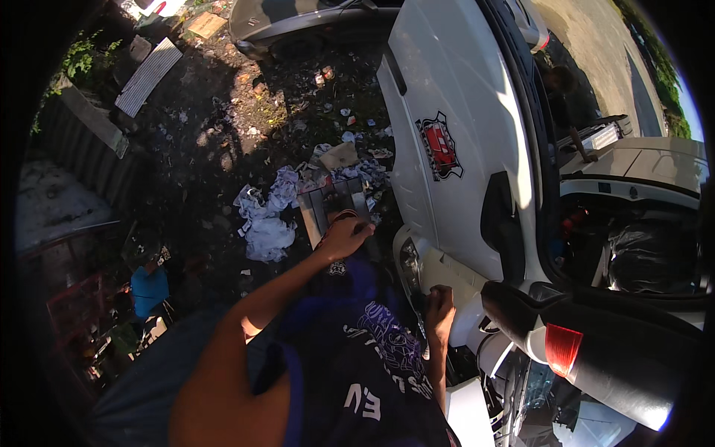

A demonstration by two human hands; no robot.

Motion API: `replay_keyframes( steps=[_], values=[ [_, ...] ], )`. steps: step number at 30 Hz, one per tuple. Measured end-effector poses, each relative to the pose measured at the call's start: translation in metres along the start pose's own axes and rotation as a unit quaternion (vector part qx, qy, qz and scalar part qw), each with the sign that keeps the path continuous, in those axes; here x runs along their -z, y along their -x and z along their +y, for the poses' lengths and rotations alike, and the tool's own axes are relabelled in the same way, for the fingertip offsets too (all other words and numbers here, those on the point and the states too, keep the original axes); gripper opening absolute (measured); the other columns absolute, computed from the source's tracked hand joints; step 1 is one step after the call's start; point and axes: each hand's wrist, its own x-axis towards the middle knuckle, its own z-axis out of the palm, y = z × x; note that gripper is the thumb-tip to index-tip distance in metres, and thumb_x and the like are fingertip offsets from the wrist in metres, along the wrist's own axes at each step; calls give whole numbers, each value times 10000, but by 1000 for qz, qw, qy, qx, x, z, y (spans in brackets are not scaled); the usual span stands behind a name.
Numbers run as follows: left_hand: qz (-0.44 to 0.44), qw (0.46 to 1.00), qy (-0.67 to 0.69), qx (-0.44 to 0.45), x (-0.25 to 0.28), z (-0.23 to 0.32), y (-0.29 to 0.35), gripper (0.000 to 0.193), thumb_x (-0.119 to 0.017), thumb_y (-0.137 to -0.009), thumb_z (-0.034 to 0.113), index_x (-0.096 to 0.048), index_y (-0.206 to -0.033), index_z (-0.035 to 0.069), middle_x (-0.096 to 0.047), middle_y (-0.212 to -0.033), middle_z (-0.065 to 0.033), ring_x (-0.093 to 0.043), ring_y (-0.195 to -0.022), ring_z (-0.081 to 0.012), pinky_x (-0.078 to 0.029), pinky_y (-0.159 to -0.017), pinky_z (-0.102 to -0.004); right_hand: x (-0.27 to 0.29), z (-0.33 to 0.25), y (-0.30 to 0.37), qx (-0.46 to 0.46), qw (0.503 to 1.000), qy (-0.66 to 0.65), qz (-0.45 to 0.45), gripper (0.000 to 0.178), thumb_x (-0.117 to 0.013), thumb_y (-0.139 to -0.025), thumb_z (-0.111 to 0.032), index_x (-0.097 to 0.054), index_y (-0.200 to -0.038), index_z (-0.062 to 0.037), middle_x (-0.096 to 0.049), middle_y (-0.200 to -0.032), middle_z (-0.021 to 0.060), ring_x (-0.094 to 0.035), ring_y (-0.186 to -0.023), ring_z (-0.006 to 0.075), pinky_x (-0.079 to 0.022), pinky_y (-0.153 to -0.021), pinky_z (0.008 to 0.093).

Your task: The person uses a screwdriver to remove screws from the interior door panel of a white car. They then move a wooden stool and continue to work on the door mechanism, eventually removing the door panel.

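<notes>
My left hand (347, 237) reaches forward over a dark, ridged flat thing (337, 200) with a pale edge strip, low on the littered ground. Its fingers are curled together; what they hold, if anything, is too small to make out. To the right, my right hand (441, 301) is closed, close to a pale vehicle panel (451, 274) with a clear lamp (409, 261) along its side. A dark bit shows by its fingertips, but I cannot tell what it is.
Crumpled whitish paper or cloth (269, 232) lies ahead of me. A large white vehicle panel (454, 82) with a red sticker rises at right. Beyond it a person (560, 89) leans by another vehicle. A dark bumper (618, 350) with a red lamp lies at lower right.
</notes>
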Motion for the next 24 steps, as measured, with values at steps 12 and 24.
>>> replay_keyframes(
  steps=[12, 24],
  values=[
    [150, 901, 383, 137, 49, 55, -41, 328, -653, -1010, 206, -683, -1247, -19, -742, -1056, -70, -694, -925, -131, -576, -832, -273, -157, -136, -180, 162, 951, 19, -261, 94, -576, -985, -37, -614, -1055, 13, -700, -823, 218, -727, -758, 298, -548, -672, 372],
    [457, 688, 500, 261, 157, -211, -200, 313, -604, -1040, 226, -684, -1116, -67, -744, -994, -147, -738, -862, -227, -607, -794, -346, -426, -126, -389, 441, 803, 48, -399, 234, -676, -926, -38, -649, -1154, 12, -729, -972, 202, -713, -819, 381, -573, -685, 435]
  ],
)
